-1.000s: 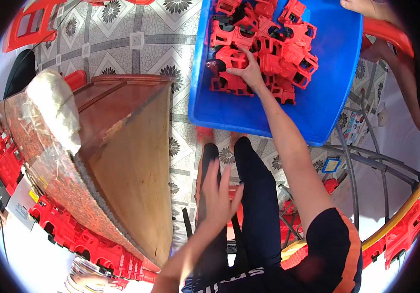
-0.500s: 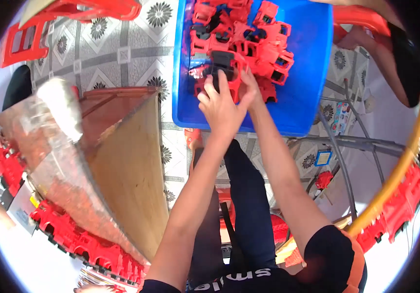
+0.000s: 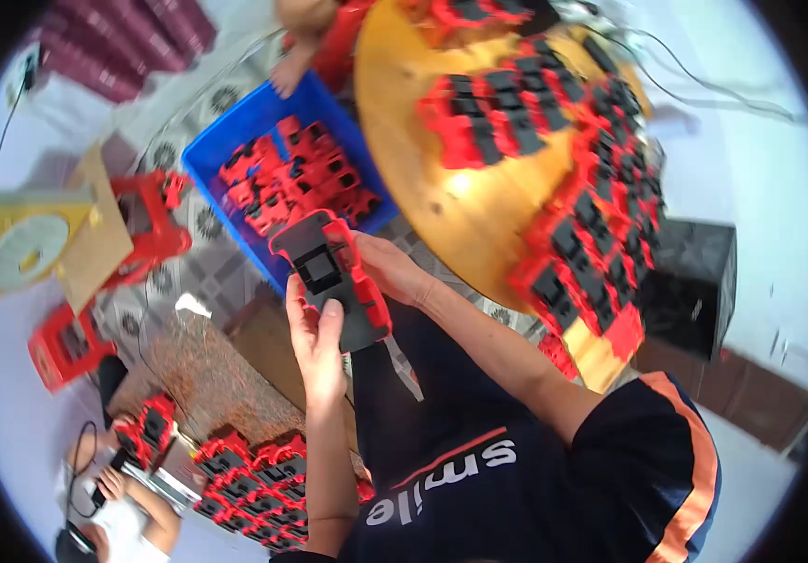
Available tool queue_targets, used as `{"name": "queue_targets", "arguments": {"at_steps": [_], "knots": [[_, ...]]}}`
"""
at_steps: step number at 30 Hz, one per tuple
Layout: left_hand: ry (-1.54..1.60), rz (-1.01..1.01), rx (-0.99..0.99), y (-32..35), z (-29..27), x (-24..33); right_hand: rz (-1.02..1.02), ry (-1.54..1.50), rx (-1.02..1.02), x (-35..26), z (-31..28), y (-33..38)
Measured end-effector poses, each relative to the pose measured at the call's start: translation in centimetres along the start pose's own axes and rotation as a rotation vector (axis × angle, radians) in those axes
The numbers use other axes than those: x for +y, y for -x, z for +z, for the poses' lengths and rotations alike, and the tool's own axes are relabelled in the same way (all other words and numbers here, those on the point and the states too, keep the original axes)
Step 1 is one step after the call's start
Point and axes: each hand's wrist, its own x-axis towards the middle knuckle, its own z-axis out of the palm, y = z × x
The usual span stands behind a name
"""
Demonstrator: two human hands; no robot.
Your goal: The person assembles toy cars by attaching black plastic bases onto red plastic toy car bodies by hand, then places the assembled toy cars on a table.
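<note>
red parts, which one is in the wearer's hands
The part held by left hand and right hand, black face up; those in the bin or on the round table lie apart.

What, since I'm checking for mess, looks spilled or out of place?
Nothing looks spilled, and the held red-and-black piece shows no clear damage. Red parts in the blue bin look untidy, heaped at mixed angles, unlike the rows on the round wooden table.

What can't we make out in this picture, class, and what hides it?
Head view:
Held part: underside, hidden by its black upper face.
Blue bin: part of the floor, under red pieces.
Round table: right rim, under lined-up pieces.
Purple cloth: top, cut off by upper edge.
</note>
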Motion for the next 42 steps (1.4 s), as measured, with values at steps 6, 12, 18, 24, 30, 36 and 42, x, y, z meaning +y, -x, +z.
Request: {"name": "queue_targets", "arguments": {"at_steps": [6,12,18,24,30,36,42], "knots": [[0.085,-0.047,-0.099,-1.4,9.5,-0.7,-0.567,0.929,0.792,-9.5,-6.2,9.7],[-0.205,0.252,0.134,-11.7,13.2,-6.4,-0.895,1.774,0.934,-18.1,-10.5,8.9],[-0.424,0.230,0.173,-13.5,17.2,-8.7,-0.317,1.947,0.637,-20.7,-13.3,6.1],[-0.434,0.146,0.124,-13.8,17.0,-10.0,-0.609,1.852,0.596,-22.2,-15.2,7.0],[-0.432,0.299,0.226,-13.5,16.8,-10.2,-0.738,2.027,0.347,-20.6,-13.0,7.5],[-0.550,0.251,0.307,-10.8,18.7,-9.1,-1.081,1.990,0.414,-17.2,-12.2,5.5],[-0.586,0.209,0.250,-10.3,20.2,-8.7,-0.968,2.195,0.508,-17.7,-11.5,5.0]]}}
